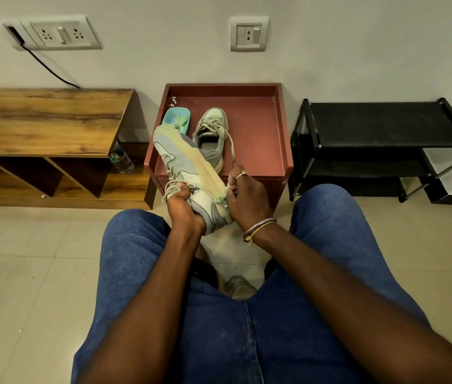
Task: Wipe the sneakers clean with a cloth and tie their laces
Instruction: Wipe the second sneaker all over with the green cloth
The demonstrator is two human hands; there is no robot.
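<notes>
Two grey-and-cream lace-up sneakers. The held sneaker (186, 162) is above my knees — the fingers of my left hand (183, 202) are curled around its laced top. The second sneaker (212, 134) stands on the dark red rimmed worktop (278, 128), beside one teal plastic dish (176, 117). My right hand (247, 195) pinches one small green cloth (220, 200) against the sole.

Held sneaker (188, 164): heel end is covered by the left hand (183, 206) and right hand (247, 195). Cloth (220, 200): only a green scrap shows at the right hand's fingers. Second sneaker (212, 128): near side is covered by the held sneaker. White bits (174, 100), upper left corner of red tray (258, 128): too small to identify. Bench (39, 120): cut by the left edge.
</notes>
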